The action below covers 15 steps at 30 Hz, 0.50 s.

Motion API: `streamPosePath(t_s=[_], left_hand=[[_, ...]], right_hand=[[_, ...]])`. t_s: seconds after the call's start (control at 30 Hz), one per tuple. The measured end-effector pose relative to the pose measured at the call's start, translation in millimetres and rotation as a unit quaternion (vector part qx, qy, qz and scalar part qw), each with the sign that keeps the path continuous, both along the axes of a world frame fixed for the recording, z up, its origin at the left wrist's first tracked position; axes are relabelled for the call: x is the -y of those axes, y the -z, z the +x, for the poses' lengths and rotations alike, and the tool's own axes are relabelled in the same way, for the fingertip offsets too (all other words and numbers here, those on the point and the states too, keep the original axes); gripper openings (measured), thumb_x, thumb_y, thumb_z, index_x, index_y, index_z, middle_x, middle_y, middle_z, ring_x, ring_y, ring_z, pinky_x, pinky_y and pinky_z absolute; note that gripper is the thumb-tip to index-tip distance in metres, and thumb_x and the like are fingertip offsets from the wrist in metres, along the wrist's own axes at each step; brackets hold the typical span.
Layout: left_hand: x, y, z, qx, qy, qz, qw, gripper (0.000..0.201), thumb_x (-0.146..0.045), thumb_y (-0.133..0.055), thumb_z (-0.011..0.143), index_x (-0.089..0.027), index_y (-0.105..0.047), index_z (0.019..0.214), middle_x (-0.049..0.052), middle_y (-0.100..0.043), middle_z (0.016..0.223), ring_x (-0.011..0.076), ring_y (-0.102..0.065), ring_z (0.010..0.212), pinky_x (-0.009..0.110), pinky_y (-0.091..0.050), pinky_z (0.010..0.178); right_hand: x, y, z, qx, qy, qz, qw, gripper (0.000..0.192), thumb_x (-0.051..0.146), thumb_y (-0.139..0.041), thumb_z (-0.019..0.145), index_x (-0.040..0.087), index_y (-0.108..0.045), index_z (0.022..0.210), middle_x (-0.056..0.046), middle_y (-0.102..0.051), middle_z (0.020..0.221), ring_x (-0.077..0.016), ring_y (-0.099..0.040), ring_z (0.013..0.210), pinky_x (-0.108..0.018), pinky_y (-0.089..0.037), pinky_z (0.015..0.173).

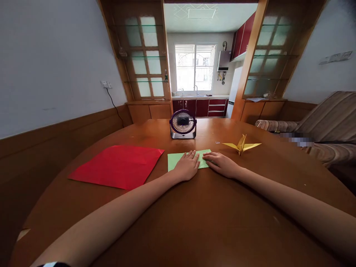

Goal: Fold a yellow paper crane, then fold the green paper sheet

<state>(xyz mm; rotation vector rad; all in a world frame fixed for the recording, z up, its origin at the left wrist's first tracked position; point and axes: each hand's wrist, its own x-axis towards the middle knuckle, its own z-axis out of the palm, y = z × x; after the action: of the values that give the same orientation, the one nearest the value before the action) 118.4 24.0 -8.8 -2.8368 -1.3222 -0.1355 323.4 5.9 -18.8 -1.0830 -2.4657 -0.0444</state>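
A light green sheet of paper (172, 160), wider than it is deep, lies flat on the brown table (222, 222). My left hand (188, 165) rests palm down on its middle, fingers stretched out. At the paper's right edge, my right hand (221, 163) lies with its fingertips on the sheet and its fingers extended. Both palms face down, so their undersides are hidden. To the right of my right hand stands a folded yellow paper crane (241, 145) with its wings spread.
A large red sheet of paper (116, 167) lies left of the green one. Behind the papers stands a small purple desk fan (183, 123). A striped armchair (330, 122) is beyond the table's right side, and a wall (55, 74) runs along the left.
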Motion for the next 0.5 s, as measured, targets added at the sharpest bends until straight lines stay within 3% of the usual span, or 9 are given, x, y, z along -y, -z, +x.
streamPosePath(t_s=[0.27, 0.5], left_hand=[[-4, 7.2, -17, -0.005, -0.018, -0.031, 0.999, 0.064, -0.047, -0.012, 0.099, -0.011, -0.018, 0.152, 0.008, -0.012, 0.159, 0.0253, -0.010, 0.147, 0.046, -0.010, 0.118], [-3, 9.2, -37, 0.013, -0.067, -0.025, 0.997, 0.073, -0.057, -0.015, 0.096, -0.009, -0.021, 0.151, 0.011, -0.015, 0.158, 0.0289, -0.011, 0.146, 0.045, -0.014, 0.117]], right_hand=[[1, -1.2, 0, -0.015, 0.009, -0.007, 1.000, 0.034, 0.028, -0.041, 0.095, 0.017, -0.064, 0.118, -0.013, -0.064, 0.120, -0.0260, -0.060, 0.112, -0.044, -0.049, 0.097], [4, -2.9, -1, -0.020, 0.014, -0.008, 1.000, 0.031, 0.027, -0.042, 0.094, 0.015, -0.064, 0.113, -0.014, -0.064, 0.121, -0.0261, -0.061, 0.110, -0.044, -0.049, 0.096]])
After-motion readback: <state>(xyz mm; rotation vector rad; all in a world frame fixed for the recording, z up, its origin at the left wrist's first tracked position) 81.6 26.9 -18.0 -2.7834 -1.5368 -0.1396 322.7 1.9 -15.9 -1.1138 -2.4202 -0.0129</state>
